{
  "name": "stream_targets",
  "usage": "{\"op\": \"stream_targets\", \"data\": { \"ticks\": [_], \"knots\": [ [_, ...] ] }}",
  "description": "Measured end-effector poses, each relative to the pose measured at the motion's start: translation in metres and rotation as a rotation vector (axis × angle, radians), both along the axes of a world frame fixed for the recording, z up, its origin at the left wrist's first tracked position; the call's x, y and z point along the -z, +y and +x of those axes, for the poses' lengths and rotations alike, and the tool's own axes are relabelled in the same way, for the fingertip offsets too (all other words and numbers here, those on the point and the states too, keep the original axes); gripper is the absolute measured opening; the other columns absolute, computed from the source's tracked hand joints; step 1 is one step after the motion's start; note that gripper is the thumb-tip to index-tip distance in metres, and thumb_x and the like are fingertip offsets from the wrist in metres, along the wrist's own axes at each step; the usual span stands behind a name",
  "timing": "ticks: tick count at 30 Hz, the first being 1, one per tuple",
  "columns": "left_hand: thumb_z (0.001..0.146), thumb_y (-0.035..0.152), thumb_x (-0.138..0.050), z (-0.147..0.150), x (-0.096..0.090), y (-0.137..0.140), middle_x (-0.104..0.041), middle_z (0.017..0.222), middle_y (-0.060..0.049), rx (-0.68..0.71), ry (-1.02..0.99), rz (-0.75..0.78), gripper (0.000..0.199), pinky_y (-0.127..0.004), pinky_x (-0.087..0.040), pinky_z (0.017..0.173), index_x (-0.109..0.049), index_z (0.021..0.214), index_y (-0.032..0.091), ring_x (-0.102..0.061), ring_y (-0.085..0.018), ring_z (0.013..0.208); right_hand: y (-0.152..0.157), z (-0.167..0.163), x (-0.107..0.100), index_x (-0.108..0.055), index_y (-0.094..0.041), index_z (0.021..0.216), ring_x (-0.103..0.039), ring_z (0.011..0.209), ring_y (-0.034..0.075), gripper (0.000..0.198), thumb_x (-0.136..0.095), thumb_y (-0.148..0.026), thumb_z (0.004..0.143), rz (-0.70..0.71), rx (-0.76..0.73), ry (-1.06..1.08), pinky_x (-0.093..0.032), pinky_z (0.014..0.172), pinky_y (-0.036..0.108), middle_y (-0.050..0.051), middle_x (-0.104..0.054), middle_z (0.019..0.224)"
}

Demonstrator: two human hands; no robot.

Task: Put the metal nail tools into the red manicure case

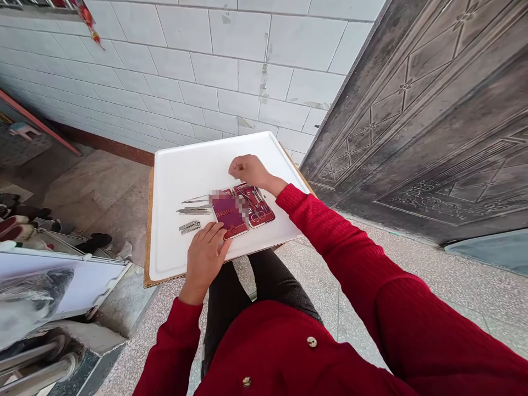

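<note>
An open red case [238,221] is laid on the white worktop [181,168], its fold running near to far. Its near-left corner is touched by the left hand [205,254]; whether it is clamped cannot be told. By its far edge the right hand [248,169] is held, fingers curled; any hold cannot be made out.

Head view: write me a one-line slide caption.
Left hand touching an open red manicure case, right hand near its far edge, nail clippers beside it on a white tabletop.
</note>
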State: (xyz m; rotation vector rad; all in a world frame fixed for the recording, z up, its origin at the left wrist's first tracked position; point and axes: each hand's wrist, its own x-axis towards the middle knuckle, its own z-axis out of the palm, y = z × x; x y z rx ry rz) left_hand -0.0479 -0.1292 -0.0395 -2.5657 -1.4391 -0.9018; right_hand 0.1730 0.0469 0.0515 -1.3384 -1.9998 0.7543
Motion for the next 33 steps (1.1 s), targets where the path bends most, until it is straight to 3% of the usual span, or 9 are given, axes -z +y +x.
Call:
{"op": "stream_targets", "data": {
  "ticks": [3, 6, 11, 15, 19, 23, 28, 33],
  "knots": [
    [0.107, 0.039, -0.056, 0.0, -0.002, -0.001, -0.077, 0.129, -0.012, -0.012, -0.002, 0.009, 0.025, -0.051, -0.057, 0.105, -0.072, 0.116, 0.022, -0.069, -0.033, 0.127, 0.01, 0.044, 0.015, -0.068, -0.014, 0.077, -0.053, 0.054, 0.009, 0.008, -0.067, -0.018, 0.084, -0.101, 0.125, 0.205, -0.043, 0.059, 0.024, -0.001, -0.065, 0.065],
    [0.107, 0.039, -0.055, 0.001, -0.005, -0.001, -0.077, 0.129, -0.01, -0.028, -0.012, -0.013, 0.024, -0.05, -0.057, 0.106, -0.072, 0.115, 0.024, -0.07, -0.031, 0.126, 0.012, 0.069, 0.038, -0.067, -0.015, 0.072, -0.052, 0.054, 0.009, 0.014, -0.075, -0.026, 0.076, -0.145, 0.137, 0.331, -0.043, 0.058, 0.024, -0.003, -0.062, 0.061],
    [0.107, 0.037, -0.053, 0.001, -0.01, -0.002, -0.079, 0.125, -0.008, -0.035, -0.012, -0.045, 0.025, -0.048, -0.058, 0.107, -0.074, 0.113, 0.025, -0.071, -0.029, 0.124, 0.009, 0.08, 0.065, -0.07, -0.016, 0.075, -0.053, 0.057, 0.01, 0.023, -0.08, -0.035, 0.07, -0.179, 0.058, 0.411, -0.046, 0.062, 0.026, -0.002, -0.064, 0.063],
    [0.108, 0.037, -0.05, 0.003, -0.022, 0.007, -0.08, 0.12, -0.007, -0.077, -0.006, -0.06, 0.029, -0.048, -0.058, 0.106, -0.078, 0.107, 0.027, -0.075, -0.027, 0.115, 0.011, 0.077, 0.071, -0.073, -0.016, 0.075, -0.056, 0.062, 0.012, 0.014, -0.075, -0.029, 0.073, -0.181, 0.02, 0.334, -0.045, 0.064, 0.025, -0.001, -0.067, 0.066],
    [0.108, 0.039, -0.05, 0.01, -0.043, 0.039, -0.08, 0.121, -0.007, -0.115, -0.049, 0.013, 0.031, -0.046, -0.056, 0.107, -0.078, 0.105, 0.025, -0.074, -0.026, 0.115, 0.013, 0.074, 0.074, -0.075, -0.016, 0.075, -0.06, 0.07, 0.013, 0.007, -0.072, -0.022, 0.076, -0.147, 0.038, 0.246, -0.046, 0.068, 0.025, 0.0, -0.072, 0.073],
    [0.108, 0.039, -0.047, 0.02, -0.057, 0.089, -0.079, 0.122, -0.006, -0.145, -0.036, 0.012, 0.034, -0.045, -0.054, 0.107, -0.078, 0.105, 0.024, -0.073, -0.026, 0.116, 0.013, 0.073, 0.073, -0.075, -0.017, 0.077, -0.06, 0.071, 0.013, 0.007, -0.072, -0.022, 0.079, -0.12, 0.07, 0.183, -0.044, 0.067, 0.024, -0.001, -0.071, 0.074],
    [0.103, 0.032, -0.047, 0.033, -0.05, 0.139, -0.08, 0.119, -0.007, -0.183, 0.001, -0.065, 0.032, -0.045, -0.054, 0.101, -0.077, 0.1, 0.023, -0.072, -0.028, 0.11, 0.012, 0.072, 0.069, -0.075, -0.016, 0.077, -0.058, 0.07, 0.012, 0.011, -0.076, -0.026, 0.081, -0.117, 0.076, 0.14, -0.042, 0.065, 0.024, 0.0, -0.071, 0.074],
    [0.103, 0.031, -0.045, 0.035, -0.034, 0.15, -0.08, 0.11, -0.007, -0.186, 0.013, -0.129, 0.033, -0.041, -0.055, 0.09, -0.075, 0.095, 0.023, -0.071, -0.027, 0.102, 0.012, 0.072, 0.07, -0.074, -0.016, 0.077, -0.059, 0.07, 0.012, 0.011, -0.076, -0.027, 0.081, -0.127, 0.068, 0.155, -0.041, 0.064, 0.023, 0.0, -0.07, 0.075]
  ]
}}
